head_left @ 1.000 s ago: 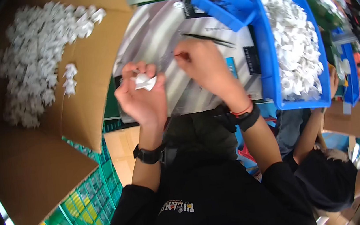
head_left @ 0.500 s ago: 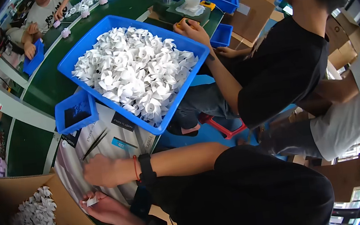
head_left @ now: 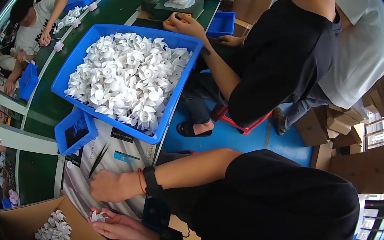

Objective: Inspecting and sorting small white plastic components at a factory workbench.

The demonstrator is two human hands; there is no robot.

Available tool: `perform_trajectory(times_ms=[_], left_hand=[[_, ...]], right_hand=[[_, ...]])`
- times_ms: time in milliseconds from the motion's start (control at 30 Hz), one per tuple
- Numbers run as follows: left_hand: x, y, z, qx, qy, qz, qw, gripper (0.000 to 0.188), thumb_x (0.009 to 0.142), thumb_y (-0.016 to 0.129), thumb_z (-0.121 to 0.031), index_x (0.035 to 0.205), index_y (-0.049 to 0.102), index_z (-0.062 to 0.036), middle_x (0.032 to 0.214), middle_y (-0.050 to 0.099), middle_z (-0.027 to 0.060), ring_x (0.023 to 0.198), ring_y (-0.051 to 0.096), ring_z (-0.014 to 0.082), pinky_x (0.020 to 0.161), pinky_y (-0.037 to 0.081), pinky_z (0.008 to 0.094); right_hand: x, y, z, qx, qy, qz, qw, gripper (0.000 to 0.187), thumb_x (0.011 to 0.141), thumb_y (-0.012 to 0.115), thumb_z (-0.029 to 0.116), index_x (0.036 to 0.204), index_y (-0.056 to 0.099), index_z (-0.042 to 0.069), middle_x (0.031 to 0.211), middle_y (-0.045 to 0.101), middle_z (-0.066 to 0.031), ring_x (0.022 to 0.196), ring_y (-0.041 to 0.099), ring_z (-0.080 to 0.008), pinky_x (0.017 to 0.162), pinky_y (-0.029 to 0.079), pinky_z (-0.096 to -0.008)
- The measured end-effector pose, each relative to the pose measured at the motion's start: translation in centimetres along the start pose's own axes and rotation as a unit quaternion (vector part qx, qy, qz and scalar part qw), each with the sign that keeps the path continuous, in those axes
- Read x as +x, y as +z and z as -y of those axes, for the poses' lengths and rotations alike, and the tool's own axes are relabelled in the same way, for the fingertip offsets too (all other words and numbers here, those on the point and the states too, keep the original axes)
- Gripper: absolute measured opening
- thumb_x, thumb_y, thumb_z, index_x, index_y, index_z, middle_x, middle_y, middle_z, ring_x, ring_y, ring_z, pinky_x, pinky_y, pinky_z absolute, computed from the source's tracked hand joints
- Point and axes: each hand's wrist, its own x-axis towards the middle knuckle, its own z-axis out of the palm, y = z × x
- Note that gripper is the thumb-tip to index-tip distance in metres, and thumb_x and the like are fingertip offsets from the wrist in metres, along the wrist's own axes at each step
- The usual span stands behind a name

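My left hand [head_left: 117,224], palm turned up, holds a small white pinwheel-shaped piece [head_left: 98,217] with pointed petals between its fingers. Just above it, my right hand [head_left: 108,185] is curled closed with its back toward me; whatever its fingers hold is hidden. Dark tweezers [head_left: 96,163] lie on the grey-white sheeting beside my right knuckles; I cannot tell whether they touch. A large blue tray [head_left: 132,139] heaped with similar white pieces [head_left: 133,79] stands beyond. Against its corner is a small blue bin [head_left: 90,131] with dark bits inside.
Below left, an open cardboard box [head_left: 11,217] holds many white pieces. A co-worker in black [head_left: 284,57] sits close on the right, one hand gripping a yellow-orange thing. Someone in white stands behind. Other people work across the green table [head_left: 41,106].
The white piece in my left hand now shows its spread petals. My right hand stays nearly still. The view has shifted, and the person in white is more upright at the right.
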Motion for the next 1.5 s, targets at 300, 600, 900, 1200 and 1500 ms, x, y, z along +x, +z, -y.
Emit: perform_trajectory(times_ms=[300,600,900,1200,1500], left_hand=[[-0.3,0.5,-0.1,0.077,0.019,0.042,0.996,0.037,0.103,0.042,-0.015,0.131,0.043,0.0085,0.132,0.051,0.0216,0.121,0.052,0.0274,0.098,0.048,0.0335],[-1.0,1.7,-0.1,0.099,0.009,0.107,0.989,0.04,0.101,0.037,-0.009,0.138,0.04,0.008,0.139,0.046,0.0245,0.124,0.05,0.0301,0.103,0.042,0.0364],[-1.4,1.8,-0.5,0.096,-0.006,0.086,0.992,0.042,0.101,0.035,-0.006,0.14,0.036,0.0078,0.141,0.044,0.0241,0.125,0.049,0.0307,0.103,0.042,0.0369],[-1.4,2.0,0.2,0.122,-0.023,0.102,0.987,0.042,0.1,0.037,-0.006,0.14,0.036,0.0082,0.139,0.047,0.0217,0.122,0.052,0.0268,0.1,0.043,0.034],[-1.2,0.8,0.5,0.205,0.011,0.149,0.967,0.042,0.101,0.037,-0.009,0.14,0.039,0.0064,0.141,0.047,0.0188,0.124,0.051,0.026,0.103,0.041,0.0347]], right_hand=[[-1.7,-0.4,1.0,0.257,0.048,-0.095,0.961,0.01,0.07,0.065,0.01,0.071,0.063,0.0,0.076,0.063,-0.0146,0.073,0.064,-0.0326,0.061,0.049,-0.0407],[-2.8,0.5,1.7,0.443,0.072,-0.217,0.867,0.017,0.073,0.064,0.012,0.079,0.056,-0.001,0.081,0.053,-0.0139,0.071,0.056,-0.0341,0.062,0.045,-0.0414],[-3.0,0.6,2.0,0.437,0.069,-0.206,0.873,0.017,0.072,0.065,0.011,0.08,0.056,0.0,0.083,0.052,-0.013,0.072,0.057,-0.0337,0.062,0.045,-0.0409],[-3.3,0.2,1.4,0.429,0.095,-0.206,0.874,0.014,0.073,0.064,0.009,0.08,0.057,-0.001,0.083,0.052,-0.0134,0.072,0.057,-0.0338,0.063,0.046,-0.0411],[-3.2,-0.9,0.7,0.312,0.029,-0.192,0.93,0.006,0.076,0.063,0.005,0.079,0.061,0.001,0.079,0.054,-0.0113,0.07,0.058,-0.0333,0.06,0.046,-0.0407]])
